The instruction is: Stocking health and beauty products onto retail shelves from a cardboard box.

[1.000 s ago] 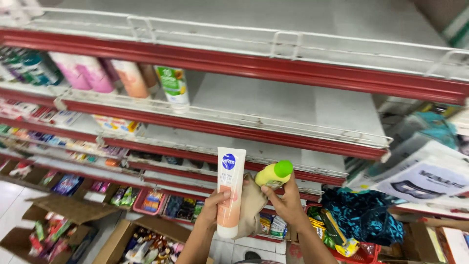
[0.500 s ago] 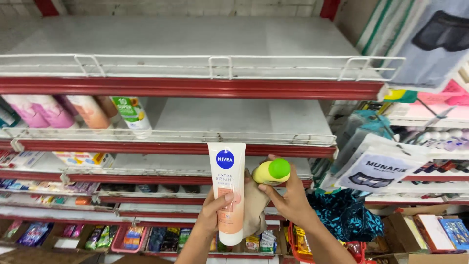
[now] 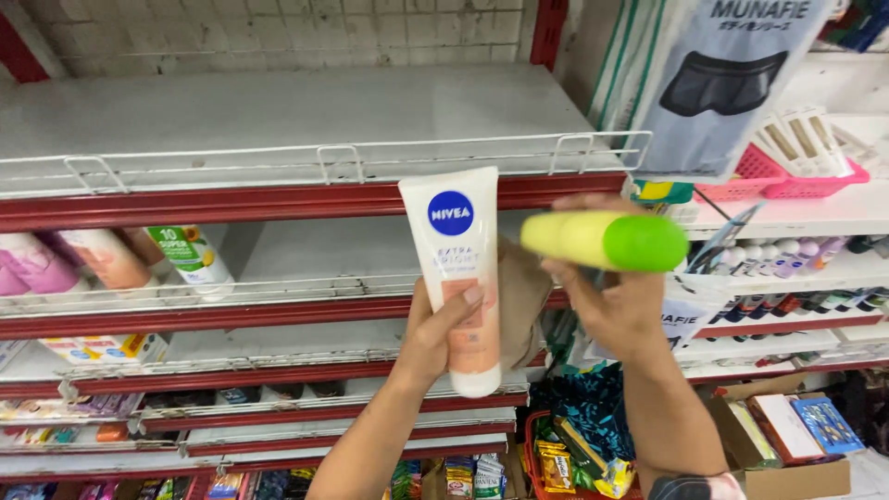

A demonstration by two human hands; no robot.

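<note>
My left hand (image 3: 433, 338) grips a white and peach squeeze tube (image 3: 458, 268), held upright with its cap end down. My right hand (image 3: 607, 306) holds a yellow bottle with a green cap (image 3: 602, 240), lying sideways, and a brown cloth (image 3: 521, 301) is tucked between that hand and the tube. Both hands are raised in front of the store shelving, level with the second shelf. Behind them runs the top shelf (image 3: 278, 139), grey metal with a red front edge and a white wire rail.
Several tubes (image 3: 111, 259) stand at the left of the second shelf. Lower shelves hold small packets. A pink basket (image 3: 787, 181) and rows of small bottles sit on the white rack at right. Cardboard boxes (image 3: 787, 435) and a red basket of snacks (image 3: 574, 458) are below.
The view has swung right and up, and both hands have risen higher in it. The yellow bottle has tipped from slanted to lying sideways.
</note>
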